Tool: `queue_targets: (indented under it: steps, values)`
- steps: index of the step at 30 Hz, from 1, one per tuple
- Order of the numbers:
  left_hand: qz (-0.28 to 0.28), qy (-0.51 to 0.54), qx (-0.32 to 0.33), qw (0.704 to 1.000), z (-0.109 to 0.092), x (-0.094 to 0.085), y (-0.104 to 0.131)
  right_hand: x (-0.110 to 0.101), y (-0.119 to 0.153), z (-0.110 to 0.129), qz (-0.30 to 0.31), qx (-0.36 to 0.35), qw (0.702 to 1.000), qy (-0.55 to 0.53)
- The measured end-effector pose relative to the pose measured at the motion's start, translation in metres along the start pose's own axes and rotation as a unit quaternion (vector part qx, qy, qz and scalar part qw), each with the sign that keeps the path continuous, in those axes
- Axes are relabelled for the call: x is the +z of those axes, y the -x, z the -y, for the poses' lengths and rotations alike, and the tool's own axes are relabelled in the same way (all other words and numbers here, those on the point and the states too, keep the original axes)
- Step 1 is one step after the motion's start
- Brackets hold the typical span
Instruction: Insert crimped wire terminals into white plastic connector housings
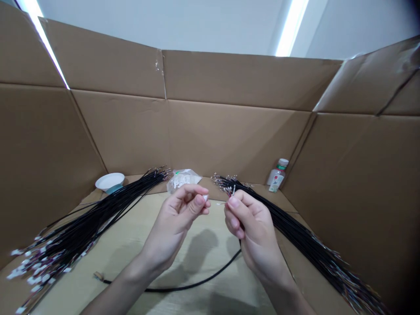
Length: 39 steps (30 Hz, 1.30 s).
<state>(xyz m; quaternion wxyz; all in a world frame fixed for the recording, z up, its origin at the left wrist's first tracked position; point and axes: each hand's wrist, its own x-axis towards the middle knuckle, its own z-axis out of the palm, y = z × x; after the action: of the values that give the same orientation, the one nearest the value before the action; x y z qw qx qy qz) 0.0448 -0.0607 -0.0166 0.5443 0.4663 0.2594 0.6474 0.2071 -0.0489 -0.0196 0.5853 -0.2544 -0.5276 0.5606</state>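
Observation:
Between the thumb and fingers of my left hand (pixel 183 214) is a small white connector (pixel 205 197), pinched and mostly covered. My right hand (pixel 249 223) grips a black cable (pixel 210 275) near one end, with thin wire ends sticking up past the thumb. The hands are apart, held level above the table. From my right hand the cable curves down and runs left across the tabletop, passing behind my left forearm. Its other end (pixel 98 276) lies at the lower left, with short loose wires showing.
On the left lies a bundle of black cables (pixel 108 214) with white connectors. Another bundle (pixel 302 236), with bare wire ends, lies on the right. A clear plastic bag (pixel 183 178), a white bowl (pixel 110 180) and a bottle (pixel 278 176) stand near the cardboard walls (pixel 236 140).

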Motion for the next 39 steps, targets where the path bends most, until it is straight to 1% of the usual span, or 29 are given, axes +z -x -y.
queue_targets:
  steps: [5, 8, 14, 22, 25, 29, 32, 39]
  values:
    - [0.030, 0.055, -0.036, 0.997, -0.0006, 0.0030, 0.0028, 0.0042, 0.0019, 0.0032, 0.004, 0.024, 0.999, -0.023]
    - [0.032, 0.076, -0.051, 0.995, -0.0009, 0.0046, 0.0031, 0.0061, 0.0037, 0.0047, 0.006, 0.034, 0.999, -0.023]
    - [0.041, 0.093, -0.081, 0.992, 0.0009, 0.0055, 0.0044, 0.0074, 0.0052, 0.0034, -0.009, 0.023, 1.000, -0.019]
    - [0.042, 0.077, -0.061, 0.994, 0.0021, 0.0048, 0.0044, 0.0069, 0.0051, 0.0018, -0.011, 0.019, 1.000, -0.009]
    - [0.039, 0.047, -0.038, 0.997, 0.0020, 0.0048, 0.0046, 0.0063, 0.0056, 0.0013, -0.009, 0.027, 1.000, -0.007]
    - [0.020, -0.020, 0.026, 0.999, 0.0037, 0.0034, 0.0049, 0.0057, 0.0064, -0.0004, -0.008, 0.032, 0.999, -0.010]
    - [0.006, -0.063, 0.068, 0.996, 0.0049, 0.0029, 0.0046, 0.0058, 0.0063, -0.0010, -0.010, 0.026, 1.000, -0.009]
    - [-0.012, -0.132, 0.140, 0.981, 0.0025, 0.0063, 0.0050, 0.0067, 0.0061, -0.0009, -0.013, 0.023, 1.000, -0.004]
